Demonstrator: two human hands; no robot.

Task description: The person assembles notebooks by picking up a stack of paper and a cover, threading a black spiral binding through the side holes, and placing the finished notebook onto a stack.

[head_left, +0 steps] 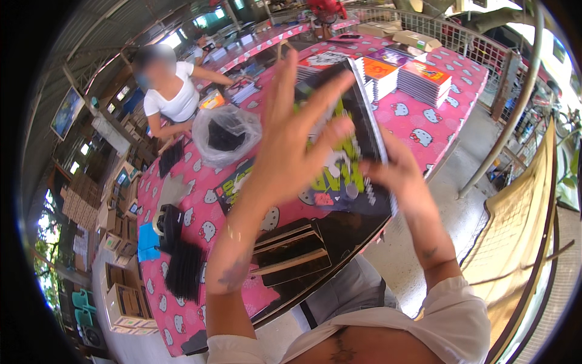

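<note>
A black-covered notebook [337, 181] with green lettering is held up and tilted above the near edge of the table. My right hand [397, 167] grips it by its right edge, the fingers lying over the cover. My left hand [288, 142] is spread in front of the cover, fingers apart and slightly blurred; whether its palm touches the cover I cannot tell. Partly hidden behind my left forearm, a similar dark notebook [229, 193] lies on the table. Below the raised notebook is a black board with wooden strips [291, 250].
Stacks of orange notebooks [424, 85] stand at the far right of the pink table [418, 118]. A clear plastic bag [245, 142] holds something black. Left are a tape dispenser [168, 223], a bundle of black strips [185, 270] and a blue piece [147, 242]. Another person [173, 91] works across the table.
</note>
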